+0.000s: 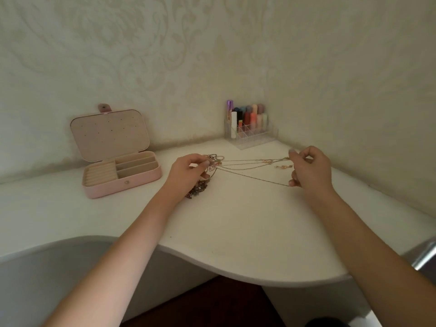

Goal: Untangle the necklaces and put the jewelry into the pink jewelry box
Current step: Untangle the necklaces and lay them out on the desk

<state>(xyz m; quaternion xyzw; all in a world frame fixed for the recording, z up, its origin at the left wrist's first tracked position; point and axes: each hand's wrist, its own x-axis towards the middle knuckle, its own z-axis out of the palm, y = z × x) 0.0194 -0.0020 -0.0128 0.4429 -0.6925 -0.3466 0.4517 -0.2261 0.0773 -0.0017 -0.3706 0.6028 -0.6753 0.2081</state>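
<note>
left hand [188, 169] pinches the knotted jewelry cluster [212, 161] at frame centre; right hand [309, 167] pinches the necklace chains [254, 165], stretched taut between. pink jewelry box [122, 172] open, centre left. risk: further pulling tightens the knot.

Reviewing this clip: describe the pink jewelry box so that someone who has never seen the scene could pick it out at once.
On the white table, look to the far left side by the patterned wall, left of the left hand. The pink jewelry box stands there with its lid up, showing a row of ring rolls and empty compartments. Unlike the clear organizer of tubes in the corner, it is opaque pink with a snap tab.
</note>
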